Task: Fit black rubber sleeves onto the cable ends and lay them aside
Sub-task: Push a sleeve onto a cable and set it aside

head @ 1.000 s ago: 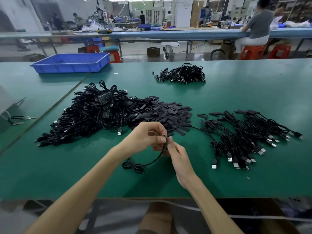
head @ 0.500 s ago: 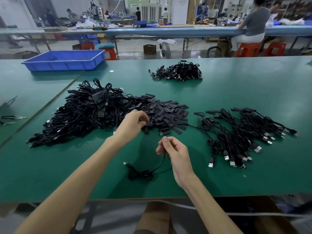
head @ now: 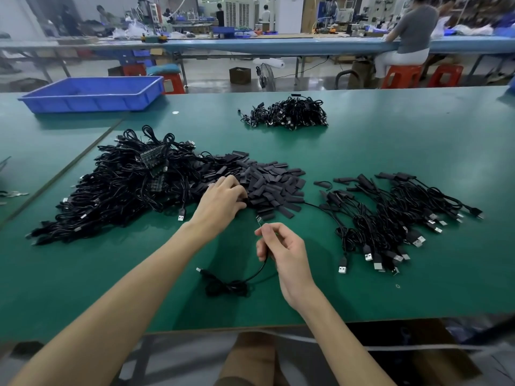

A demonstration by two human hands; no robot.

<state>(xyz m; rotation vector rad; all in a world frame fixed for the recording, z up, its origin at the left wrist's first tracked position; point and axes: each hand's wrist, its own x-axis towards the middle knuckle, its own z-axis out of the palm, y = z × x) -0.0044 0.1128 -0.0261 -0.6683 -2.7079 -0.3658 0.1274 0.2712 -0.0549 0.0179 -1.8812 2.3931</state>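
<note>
Cable heap (head: 125, 190) left of sleeve pile (head: 274, 181); blue tray (head: 83, 103) beyond

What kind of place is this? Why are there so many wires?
Most likely a factory workshop. Heaps of black cables and a pile of rubber sleeves lie on a long green table, and another worker sits on a red stool at a long bench behind.
</note>
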